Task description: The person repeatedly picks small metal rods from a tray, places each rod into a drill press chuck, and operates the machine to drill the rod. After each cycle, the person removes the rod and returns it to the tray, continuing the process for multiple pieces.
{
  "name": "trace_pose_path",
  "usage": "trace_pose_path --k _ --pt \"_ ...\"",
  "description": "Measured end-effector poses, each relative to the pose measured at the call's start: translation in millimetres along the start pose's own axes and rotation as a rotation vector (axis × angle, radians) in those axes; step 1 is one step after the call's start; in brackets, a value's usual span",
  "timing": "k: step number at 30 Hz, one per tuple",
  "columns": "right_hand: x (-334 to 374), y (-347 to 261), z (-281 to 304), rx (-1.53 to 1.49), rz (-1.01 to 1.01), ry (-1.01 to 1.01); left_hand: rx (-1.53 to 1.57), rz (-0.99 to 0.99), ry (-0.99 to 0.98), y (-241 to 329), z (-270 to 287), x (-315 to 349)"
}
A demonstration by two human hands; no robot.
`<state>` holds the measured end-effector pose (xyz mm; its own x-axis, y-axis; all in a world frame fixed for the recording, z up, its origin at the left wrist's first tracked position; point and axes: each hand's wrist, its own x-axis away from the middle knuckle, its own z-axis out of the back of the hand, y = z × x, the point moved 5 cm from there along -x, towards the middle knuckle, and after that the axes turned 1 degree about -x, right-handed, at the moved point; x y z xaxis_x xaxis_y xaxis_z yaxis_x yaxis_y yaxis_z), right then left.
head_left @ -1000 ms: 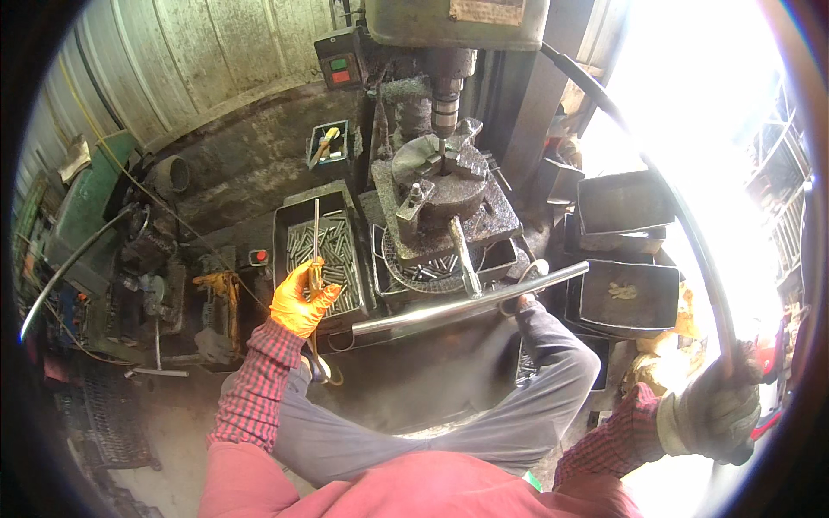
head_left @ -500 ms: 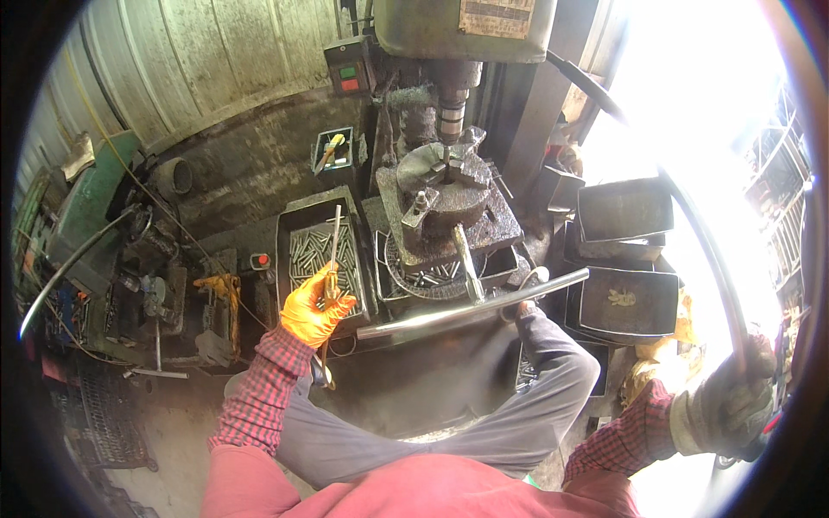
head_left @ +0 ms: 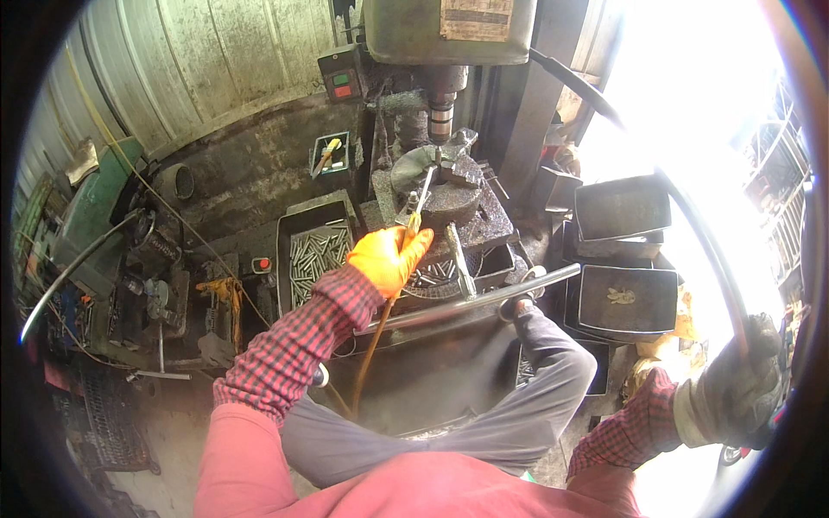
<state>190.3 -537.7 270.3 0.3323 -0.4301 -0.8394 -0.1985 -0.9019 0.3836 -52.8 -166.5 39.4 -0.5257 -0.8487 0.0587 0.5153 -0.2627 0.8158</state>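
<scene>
My left hand [head_left: 386, 262], in an orange glove, is closed around an air blow gun [head_left: 416, 222] with a long thin nozzle. A brown hose [head_left: 370, 358] hangs from below that hand. The nozzle tip reaches the round chuck [head_left: 449, 204] clamped on the drill press table [head_left: 492, 226]. Above it is the press's spindle [head_left: 441, 116]. At the far right my right hand [head_left: 734, 388], in a grey work glove, wraps around the lower end of a long curved lever [head_left: 704, 246]. Glare hides part of that lever.
A tray of short metal pins [head_left: 318, 250] stands left of the press. A shiny steel bar [head_left: 544, 281] crosses in front of the table, above my knees. Black bins [head_left: 628, 298] are stacked on the right. A switch box [head_left: 339, 78] hangs near the wall.
My left hand has moved right and up with the air blow gun, from over the pin tray to the chuck. My right hand stays on the lever, almost unmoved.
</scene>
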Motion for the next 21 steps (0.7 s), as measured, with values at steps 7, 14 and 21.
trace_pose_path --k 7,14,21 --pt "-5 1 5 -0.022 0.033 -0.03 0.134 0.082 -0.019 -6 -18 -27" --pt "6 12 -13 -0.089 0.006 0.052 0.267 0.096 -0.025 0 -19 -25" --pt "6 17 -25 0.04 0.031 -0.007 0.254 0.11 -0.023 3 -15 -22"
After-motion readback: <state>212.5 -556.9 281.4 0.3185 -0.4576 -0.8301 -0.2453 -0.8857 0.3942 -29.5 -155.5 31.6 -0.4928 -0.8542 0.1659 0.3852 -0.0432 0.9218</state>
